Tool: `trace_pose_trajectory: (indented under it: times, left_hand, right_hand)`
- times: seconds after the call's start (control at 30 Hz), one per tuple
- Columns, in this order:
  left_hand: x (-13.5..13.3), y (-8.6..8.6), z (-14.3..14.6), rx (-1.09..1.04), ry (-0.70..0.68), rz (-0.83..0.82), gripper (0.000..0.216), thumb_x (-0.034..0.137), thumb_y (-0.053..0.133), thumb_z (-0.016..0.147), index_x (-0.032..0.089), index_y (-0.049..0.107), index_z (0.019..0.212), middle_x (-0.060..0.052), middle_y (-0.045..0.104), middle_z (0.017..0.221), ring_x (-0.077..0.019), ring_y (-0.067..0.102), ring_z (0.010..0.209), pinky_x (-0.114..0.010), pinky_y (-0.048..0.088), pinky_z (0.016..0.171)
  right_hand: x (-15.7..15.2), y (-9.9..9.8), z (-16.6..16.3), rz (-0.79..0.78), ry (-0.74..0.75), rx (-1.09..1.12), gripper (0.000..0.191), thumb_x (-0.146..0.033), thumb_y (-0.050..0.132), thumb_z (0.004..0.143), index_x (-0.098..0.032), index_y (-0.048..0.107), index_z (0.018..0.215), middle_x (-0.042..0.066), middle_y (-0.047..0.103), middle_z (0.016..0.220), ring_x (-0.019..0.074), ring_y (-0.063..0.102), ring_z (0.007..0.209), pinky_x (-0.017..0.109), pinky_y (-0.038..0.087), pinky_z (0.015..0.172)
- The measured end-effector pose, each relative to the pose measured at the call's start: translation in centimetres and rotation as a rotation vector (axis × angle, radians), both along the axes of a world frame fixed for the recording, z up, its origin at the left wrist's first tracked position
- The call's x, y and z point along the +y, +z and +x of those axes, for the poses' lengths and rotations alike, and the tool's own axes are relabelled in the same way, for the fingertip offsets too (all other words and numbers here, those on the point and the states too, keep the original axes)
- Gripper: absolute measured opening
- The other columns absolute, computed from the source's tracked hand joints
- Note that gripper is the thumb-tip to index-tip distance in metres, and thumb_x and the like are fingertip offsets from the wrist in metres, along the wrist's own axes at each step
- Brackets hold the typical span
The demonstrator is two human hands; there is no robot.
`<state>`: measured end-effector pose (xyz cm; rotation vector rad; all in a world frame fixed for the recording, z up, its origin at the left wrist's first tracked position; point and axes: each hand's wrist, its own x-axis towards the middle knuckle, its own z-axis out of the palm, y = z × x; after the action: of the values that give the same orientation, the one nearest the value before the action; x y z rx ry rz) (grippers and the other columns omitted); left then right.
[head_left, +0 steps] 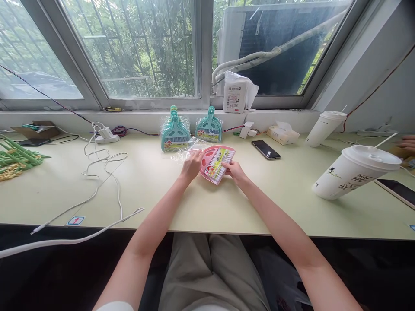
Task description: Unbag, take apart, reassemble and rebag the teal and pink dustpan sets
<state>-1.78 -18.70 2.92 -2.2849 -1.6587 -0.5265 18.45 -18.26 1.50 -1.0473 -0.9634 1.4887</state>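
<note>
A small pink dustpan-and-brush set [216, 164] with a printed label lies on the pale green desk [227, 207] in front of me, partly inside a clear plastic bag [189, 149]. My left hand [192, 166] grips the bag and the set's left edge with closed fingers. My right hand [234, 170] pinches the set's right lower edge. Behind them, teal dustpan sets in clear wrap lean against the windowsill: a stack [175, 131] on the left and a single one [209, 127] on the right.
White cables [103, 172] and a charger [105, 134] trail across the left side. Green plastic pieces [16, 157] lie far left. A phone [266, 149], a tissue pack [282, 133] and two white lidded cups [355, 172] [324, 127] stand right. Another person's hand [407, 142] shows at the right edge.
</note>
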Motion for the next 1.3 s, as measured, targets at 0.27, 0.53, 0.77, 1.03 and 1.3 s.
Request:
trace_pose_trajectory:
  times: [0.27, 0.53, 0.77, 1.03, 1.3]
  left_hand:
    - [-0.5, 0.3, 0.6, -0.305, -0.227, 0.164, 0.038, 0.018, 0.042, 0.090, 0.024, 0.054, 0.126, -0.007, 0.042, 0.144, -0.0233, 0.038, 0.133, -0.040, 0.047, 0.098]
    - [-0.7, 2.0, 0.0, -1.451, 0.091, 0.509, 0.081, 0.045, 0.062, 0.081, 0.025, 0.018, 0.146, -0.009, 0.007, 0.158, -0.0251, 0.008, 0.146, -0.045, 0.017, 0.116]
    - [0.6, 2.3, -1.1, -1.937, -0.462, -0.411, 0.047, 0.049, 0.050, 0.085, 0.020, 0.057, 0.121, -0.010, 0.053, 0.136, -0.0242, 0.052, 0.123, -0.038, 0.043, 0.100]
    - [-0.1, 2.4, -0.2, -1.801, -0.529, -0.500, 0.048, 0.048, 0.058, 0.080, 0.020, 0.063, 0.119, -0.006, 0.070, 0.108, -0.0208, 0.065, 0.097, -0.029, 0.050, 0.078]
    - [-0.3, 1.9, 1.4, -1.835, -0.573, -0.517, 0.045, 0.037, 0.066, 0.079, 0.023, 0.060, 0.121, -0.004, 0.067, 0.115, -0.0182, 0.064, 0.098, -0.027, 0.050, 0.078]
  right_hand:
    - [-0.1, -0.5, -0.6, 0.156, -0.025, 0.054, 0.024, -0.026, 0.077, 0.070, -0.015, 0.068, 0.089, 0.007, 0.073, 0.092, 0.0190, 0.069, 0.079, 0.034, 0.060, 0.072]
    - [-0.6, 0.0, -0.5, 0.299, -0.049, 0.208, 0.036, -0.040, 0.078, 0.065, -0.019, 0.067, 0.091, 0.006, 0.071, 0.101, 0.0232, 0.067, 0.091, 0.040, 0.057, 0.082]
    - [-0.3, 0.6, 0.3, 0.333, -0.013, 0.182, 0.037, -0.042, 0.079, 0.064, -0.018, 0.068, 0.090, 0.007, 0.072, 0.099, 0.0256, 0.066, 0.093, 0.043, 0.056, 0.082]
    - [-0.4, 0.3, -0.4, 0.329, -0.027, 0.190, 0.039, -0.041, 0.081, 0.062, -0.018, 0.066, 0.090, 0.007, 0.071, 0.099, 0.0236, 0.066, 0.091, 0.040, 0.057, 0.079]
    - [-0.6, 0.5, -0.6, 0.305, -0.066, 0.267, 0.036, -0.032, 0.081, 0.062, -0.017, 0.065, 0.092, 0.006, 0.070, 0.103, 0.0214, 0.067, 0.091, 0.038, 0.057, 0.081]
